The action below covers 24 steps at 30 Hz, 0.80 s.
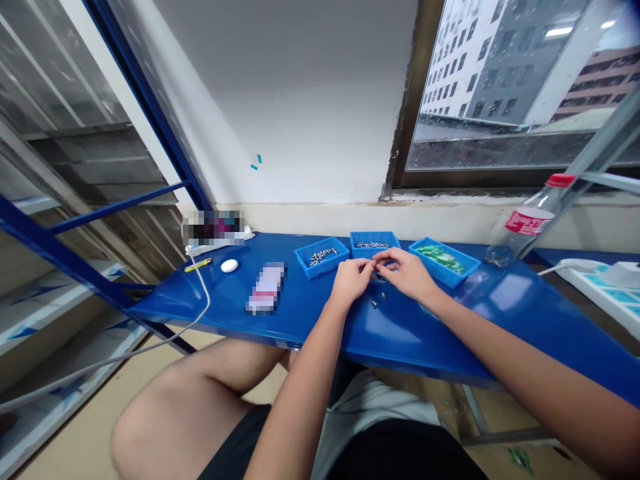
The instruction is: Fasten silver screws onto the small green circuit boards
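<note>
Over the blue table [310, 307], my left hand [354, 277] and my right hand [406, 272] meet fingertip to fingertip. Both are closed in a pinch, and whatever small piece lies between them is hidden by the fingers. Just below my right hand, a couple of small metal screws [375, 304] lie loose on the tabletop, with more small pieces partly covered by its fingers. Behind the hands stands a blue bin [354, 253] of small metal parts. To its left is another blue bin [320, 269] holding screw-like parts. A third bin [457, 279], right of my right hand, contains green packets [440, 257].
A phone-like object [267, 288], blurred out, lies left of my hands. Farther left are a white round case [229, 266], a yellow cutter [199, 265] and a white cable [206, 297]. A clear bottle [527, 220] with a red cap stands at the right, near a metal post.
</note>
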{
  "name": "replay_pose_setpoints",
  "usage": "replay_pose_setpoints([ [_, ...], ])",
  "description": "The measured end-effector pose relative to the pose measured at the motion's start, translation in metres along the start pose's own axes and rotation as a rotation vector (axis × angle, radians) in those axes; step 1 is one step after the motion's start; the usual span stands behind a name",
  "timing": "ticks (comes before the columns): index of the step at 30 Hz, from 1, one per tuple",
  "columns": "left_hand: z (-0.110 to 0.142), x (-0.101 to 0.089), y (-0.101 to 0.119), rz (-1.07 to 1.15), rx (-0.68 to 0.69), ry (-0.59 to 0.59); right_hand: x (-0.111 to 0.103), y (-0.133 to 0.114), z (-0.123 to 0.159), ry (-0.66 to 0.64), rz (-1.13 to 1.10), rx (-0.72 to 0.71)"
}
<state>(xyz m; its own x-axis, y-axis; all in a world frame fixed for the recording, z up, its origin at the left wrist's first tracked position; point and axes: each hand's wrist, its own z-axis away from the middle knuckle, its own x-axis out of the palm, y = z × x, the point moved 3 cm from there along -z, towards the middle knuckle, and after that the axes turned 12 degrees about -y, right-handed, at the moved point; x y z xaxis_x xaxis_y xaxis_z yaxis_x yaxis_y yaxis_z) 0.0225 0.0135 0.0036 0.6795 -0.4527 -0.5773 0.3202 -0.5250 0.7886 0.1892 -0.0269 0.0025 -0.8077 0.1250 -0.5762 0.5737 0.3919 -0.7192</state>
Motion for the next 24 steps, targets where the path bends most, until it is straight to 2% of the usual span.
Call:
replay_pose_setpoints([
  [10,0.000,0.000,0.000,0.005,-0.014,0.024,0.001,0.008,0.001,0.048,-0.180,0.082],
  [15,-0.002,0.002,-0.001,0.036,-0.019,0.049,0.002,0.013,-0.001,0.055,-0.186,0.101],
  [24,0.000,-0.002,0.002,0.034,0.007,0.120,0.003,0.003,0.000,0.007,-0.065,0.108],
])
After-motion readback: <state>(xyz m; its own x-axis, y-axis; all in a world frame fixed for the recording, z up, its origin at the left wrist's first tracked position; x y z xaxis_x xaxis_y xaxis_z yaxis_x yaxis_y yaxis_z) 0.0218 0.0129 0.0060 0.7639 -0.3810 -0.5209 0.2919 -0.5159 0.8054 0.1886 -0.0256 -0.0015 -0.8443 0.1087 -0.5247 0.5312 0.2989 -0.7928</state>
